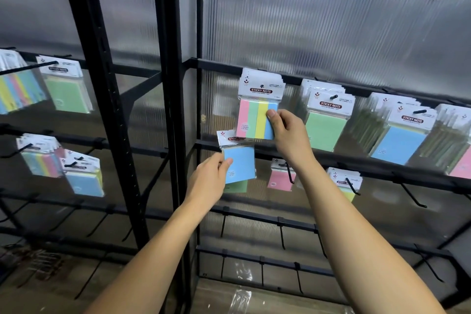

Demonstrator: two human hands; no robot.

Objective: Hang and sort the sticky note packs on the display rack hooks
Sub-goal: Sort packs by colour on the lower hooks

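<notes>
Where the black display rack [173, 84] fills the view, backed by ribbed translucent panels [331, 20] and crossed by horizontal bars [331, 158] carrying hooks. Along the upper bar of the right bay, 4 hanging groups of sticky note packs: a striped bunch nearest the left post, then green packs [327, 125], then blue packs [400, 140], then a group cut off by the right edge of the rack, pink at its bottom. On the bar below, a pink pack [280, 181] and, further right, a small bunch [346, 183] with yellow showing. Lower bars of that bay carrying bare hooks [283, 237]. In the left bay, striped packs [17, 89] and green packs [68, 89] on the upper bar, with striped and blue packs [84, 181] on the bar beneath.

Right hand [288, 132] raised to the striped pack [257, 117] at the front of the left-most bunch on the upper bar, thumb on its blue stripe, fingers curled behind, pinching its lower right corner. Whether its header sits on the hook, cannot tell.

Left hand [209, 181] lower and just left, pinching the left edge of a blue pack [239, 163] held upright in front of the second bar, thumb on its face; a green pack [238, 186] peeking out just beneath it.
</notes>
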